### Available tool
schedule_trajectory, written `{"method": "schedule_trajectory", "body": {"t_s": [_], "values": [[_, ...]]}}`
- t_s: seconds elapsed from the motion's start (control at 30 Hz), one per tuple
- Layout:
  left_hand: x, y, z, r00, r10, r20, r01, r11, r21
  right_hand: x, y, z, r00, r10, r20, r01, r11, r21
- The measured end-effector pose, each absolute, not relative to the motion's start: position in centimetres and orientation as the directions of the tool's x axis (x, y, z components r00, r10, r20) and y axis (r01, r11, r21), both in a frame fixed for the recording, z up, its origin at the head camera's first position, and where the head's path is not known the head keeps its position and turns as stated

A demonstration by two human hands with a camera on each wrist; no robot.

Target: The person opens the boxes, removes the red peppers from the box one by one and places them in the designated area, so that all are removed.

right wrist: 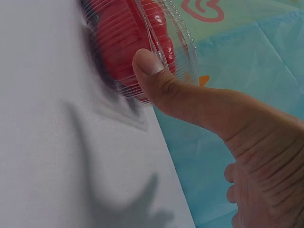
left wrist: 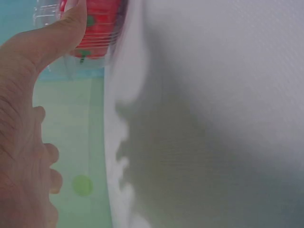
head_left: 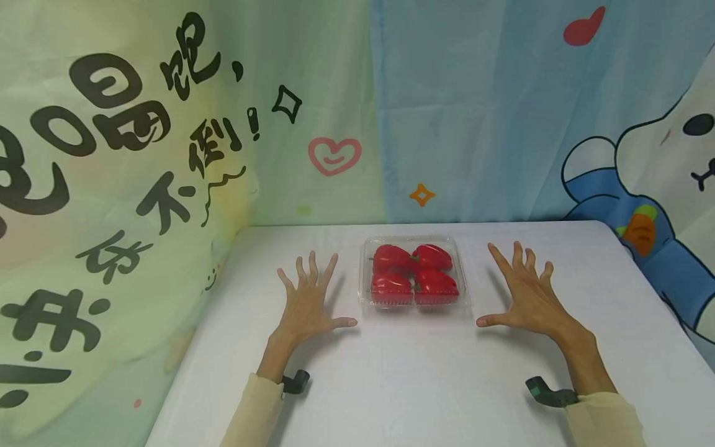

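Observation:
A clear plastic clamshell box sits on the white table, with several red bell peppers inside it, green stems showing. My left hand hovers to the left of the box, fingers spread and thumb pointing toward it. On the other side my right hand is spread the same way, its thumb toward the box. Both hands cast shadows on the table and hold nothing. In the right wrist view the thumb overlaps the box, though the head view shows a gap between them.
The white table ends at a hanging cloth backdrop printed with lettering, hearts and a cartoon animal. A dark wrist camera is strapped on the left wrist, another camera on the right.

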State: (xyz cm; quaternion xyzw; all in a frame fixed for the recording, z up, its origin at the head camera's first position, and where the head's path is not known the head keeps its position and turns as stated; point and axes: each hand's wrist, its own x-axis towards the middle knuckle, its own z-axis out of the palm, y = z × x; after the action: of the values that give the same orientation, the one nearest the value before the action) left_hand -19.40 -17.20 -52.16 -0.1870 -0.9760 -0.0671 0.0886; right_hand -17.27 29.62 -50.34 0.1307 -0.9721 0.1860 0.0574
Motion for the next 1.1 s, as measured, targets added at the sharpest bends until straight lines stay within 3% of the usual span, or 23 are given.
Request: {"method": "schedule_trajectory", "body": {"t_s": [0.17, 0.37, 0.57, 0.73, 0.93, 1.1], "values": [[-19.2, -17.1, -52.2, -0.914, 0.346, 0.211, 0.379, 0.915, 0.142, -16.7, 29.6, -50.2, -0.962, -0.234, 0.145, -0.272, 0.882, -0.384], [-18.6, -16.5, -51.8, -0.916, 0.247, 0.315, 0.348, 0.880, 0.323, -15.3, 29.0, -49.3, -0.971, -0.205, 0.120, -0.237, 0.847, -0.476], [-17.4, -15.3, -50.4, -0.864, 0.087, 0.496, 0.323, 0.852, 0.412, -14.3, 27.8, -49.5, -0.949, -0.224, 0.223, -0.311, 0.787, -0.533], [-16.6, -13.6, -49.2, -0.825, 0.023, 0.565, 0.348, 0.809, 0.474, -13.9, 26.8, -50.2, -0.928, -0.241, 0.285, -0.363, 0.759, -0.541], [-15.4, -10.8, -48.7, -0.798, -0.014, 0.603, 0.431, 0.686, 0.587, -13.8, 26.0, -50.6, -0.920, -0.233, 0.314, -0.376, 0.750, -0.544], [-14.2, -7.5, -49.7, -0.820, 0.038, 0.572, 0.496, 0.546, 0.675, -14.1, 25.4, -51.0, -0.914, -0.219, 0.341, -0.379, 0.762, -0.526]]}}
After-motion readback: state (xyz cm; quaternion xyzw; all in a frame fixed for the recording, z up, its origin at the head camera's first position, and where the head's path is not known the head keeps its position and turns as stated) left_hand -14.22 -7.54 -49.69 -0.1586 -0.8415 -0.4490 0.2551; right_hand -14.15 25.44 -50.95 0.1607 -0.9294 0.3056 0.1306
